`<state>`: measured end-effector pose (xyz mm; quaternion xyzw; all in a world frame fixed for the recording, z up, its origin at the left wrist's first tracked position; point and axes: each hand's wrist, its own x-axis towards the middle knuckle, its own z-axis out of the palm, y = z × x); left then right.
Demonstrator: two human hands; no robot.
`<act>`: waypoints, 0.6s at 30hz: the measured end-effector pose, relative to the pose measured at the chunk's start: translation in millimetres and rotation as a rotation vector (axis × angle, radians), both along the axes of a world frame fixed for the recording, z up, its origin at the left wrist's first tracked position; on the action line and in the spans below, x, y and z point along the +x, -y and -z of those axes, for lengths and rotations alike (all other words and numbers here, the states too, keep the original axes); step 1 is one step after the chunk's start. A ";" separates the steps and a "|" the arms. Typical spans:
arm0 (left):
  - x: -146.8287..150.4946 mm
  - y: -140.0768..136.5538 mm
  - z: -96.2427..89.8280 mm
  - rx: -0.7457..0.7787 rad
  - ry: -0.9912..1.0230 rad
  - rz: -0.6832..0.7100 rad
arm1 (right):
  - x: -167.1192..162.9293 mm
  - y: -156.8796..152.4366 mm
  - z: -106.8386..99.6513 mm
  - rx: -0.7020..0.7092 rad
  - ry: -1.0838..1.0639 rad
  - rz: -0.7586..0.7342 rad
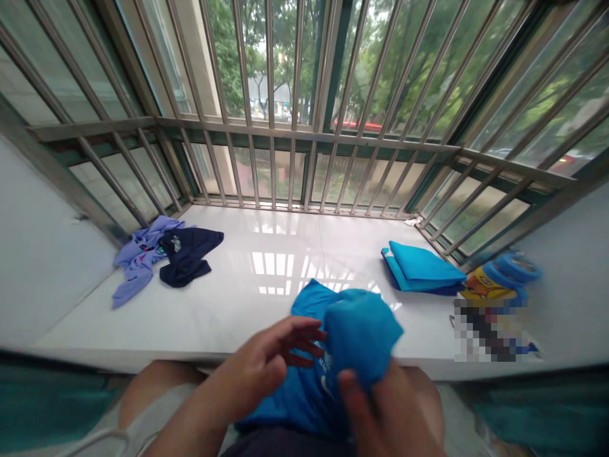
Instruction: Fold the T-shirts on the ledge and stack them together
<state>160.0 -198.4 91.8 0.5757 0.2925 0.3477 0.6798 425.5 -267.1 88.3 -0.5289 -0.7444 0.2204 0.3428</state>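
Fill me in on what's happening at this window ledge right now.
A person is handling a bright blue garment at the near edge of a white ledge. The right hand grips a bunched part of it, and the left hand rests open against the cloth, fingers spread. To the right lies a neatly folded blue stack. On the far left, a lavender garment and a dark navy garment sit crumpled and unfolded by the window bars.

Crumpled clothes (162,257) lie left on the sill (266,266), folded garments (421,270) right.
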 end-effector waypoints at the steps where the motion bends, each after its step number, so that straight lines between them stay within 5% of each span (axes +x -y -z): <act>1: 12.6 10.8 5.4 -0.037 0.016 0.021 | -25.7 1.6 8.0 0.081 0.104 -0.161; 4: 24.8 19.8 20.0 -0.180 -0.024 -0.128 | -61.7 -4.5 19.0 0.190 0.247 -0.395; 8: 4.6 5.9 29.3 -0.345 -0.009 -0.275 | -27.1 -22.3 21.8 0.177 0.059 -0.419; 11: -12.4 3.4 20.3 -0.314 -0.072 -0.325 | -8.8 -39.0 43.3 0.015 -0.050 -0.219; 15: -27.9 12.4 -5.4 -0.217 -0.175 -0.443 | -34.1 -55.6 97.9 -0.327 -0.017 -0.330; 18: -46.9 15.2 -23.0 -0.051 -0.270 -0.684 | -47.6 -59.7 122.8 -0.334 -0.002 -0.278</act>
